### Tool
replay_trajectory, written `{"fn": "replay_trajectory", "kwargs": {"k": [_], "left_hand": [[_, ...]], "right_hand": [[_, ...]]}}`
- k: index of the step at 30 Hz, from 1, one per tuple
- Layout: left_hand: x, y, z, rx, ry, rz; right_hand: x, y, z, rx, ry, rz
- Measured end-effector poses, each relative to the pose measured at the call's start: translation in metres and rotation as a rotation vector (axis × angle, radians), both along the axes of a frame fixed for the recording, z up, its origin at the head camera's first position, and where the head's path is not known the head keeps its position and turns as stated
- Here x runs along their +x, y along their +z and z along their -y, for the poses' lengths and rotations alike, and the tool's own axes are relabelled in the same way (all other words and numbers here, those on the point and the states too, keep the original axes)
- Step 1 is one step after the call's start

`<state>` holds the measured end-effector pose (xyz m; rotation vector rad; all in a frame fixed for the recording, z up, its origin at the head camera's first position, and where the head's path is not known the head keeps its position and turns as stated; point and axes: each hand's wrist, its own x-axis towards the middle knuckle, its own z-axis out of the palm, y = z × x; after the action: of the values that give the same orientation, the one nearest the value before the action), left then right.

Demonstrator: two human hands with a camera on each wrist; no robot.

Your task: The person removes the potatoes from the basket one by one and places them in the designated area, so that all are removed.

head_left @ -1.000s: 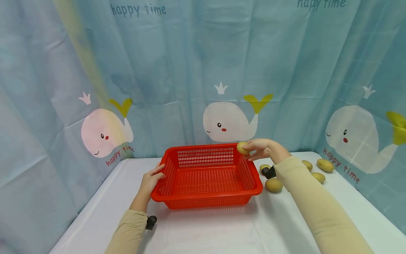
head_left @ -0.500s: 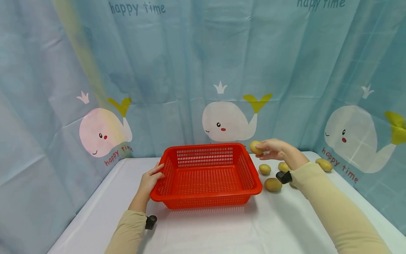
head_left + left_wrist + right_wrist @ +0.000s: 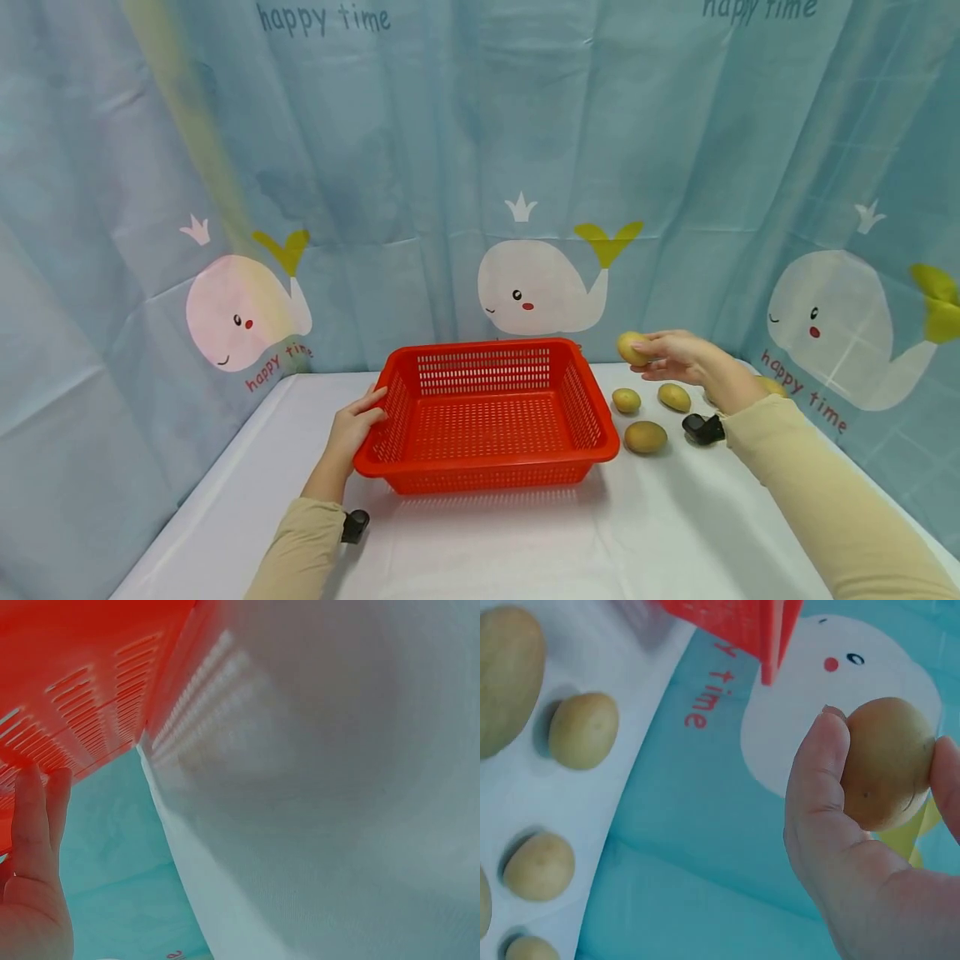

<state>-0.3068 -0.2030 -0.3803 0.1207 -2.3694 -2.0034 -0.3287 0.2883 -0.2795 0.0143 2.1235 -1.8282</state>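
A red plastic basket (image 3: 487, 463) with slotted walls stands on the white-covered table; its inside shows bare in the head view. My left hand (image 3: 355, 427) holds its left rim, and the left wrist view shows two fingers (image 3: 31, 817) against the outer slotted wall (image 3: 82, 690). To the right of the basket, above the table, my right hand (image 3: 677, 355) pinches a yellow-brown potato (image 3: 632, 348) between thumb and fingertips. The right wrist view shows this potato (image 3: 889, 765) close up, apart from the basket corner (image 3: 769, 637).
Several more potatoes lie on the table right of the basket, among them a larger one (image 3: 646, 437), a small one (image 3: 626, 401) and another (image 3: 674, 397). The right forearm partly hides others. A blue curtain (image 3: 420, 167) printed with whales hangs behind the table.
My right hand has moved right, carrying the potato from over the basket's right rim to a spot beyond it. The left hand has stayed at the left rim.
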Motion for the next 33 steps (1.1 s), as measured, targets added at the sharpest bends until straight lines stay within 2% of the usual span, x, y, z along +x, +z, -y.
{"fn": "replay_trajectory", "kwargs": {"k": [15,24,33], "left_hand": [[-0.002,-0.001,-0.001,0.005,-0.005,-0.014],[0.0,0.0,0.0,-0.001,-0.017,-0.009],[0.003,0.0,0.0,-0.009,-0.012,-0.004]], "right_hand": [[0.016,-0.001,-0.039,-0.02,-0.062,-0.029],[0.025,-0.002,-0.067,-0.076,-0.15,0.011],[0.032,-0.009,-0.095,-0.161,-0.164,0.045]]}}
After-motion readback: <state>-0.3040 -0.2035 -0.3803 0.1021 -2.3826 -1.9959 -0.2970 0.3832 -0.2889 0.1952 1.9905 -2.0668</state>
